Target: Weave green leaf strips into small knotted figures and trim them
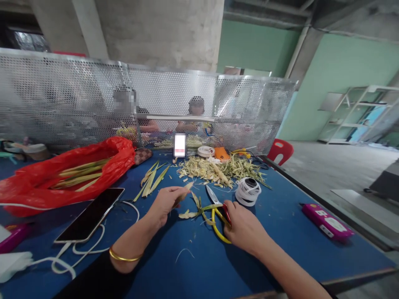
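My left hand [170,199] is closed, pinching a pale, dry leaf-like piece [187,189] between thumb and fingers. Scissors [213,195] with silver blades and a red handle are in my right hand [245,224], its fingers wrapped round the handle. Their blades point away from me and to the left. Between the hands, a greenish-yellow piece of split leaf strips [199,211] lies spread out, one strip reaching the scissors. A yellow loop [215,232] curves on the table beside my right hand; I cannot tell what it belongs to.
On the blue table [193,270] are a red plastic bag [28,182] of long leaves, a phone [90,216] with a white cable, loose leaves [151,182], heaped shreds [249,168], a white-wrapped spool [247,197] and a purple packet [327,222]. People sit behind a perforated metal screen [168,91].
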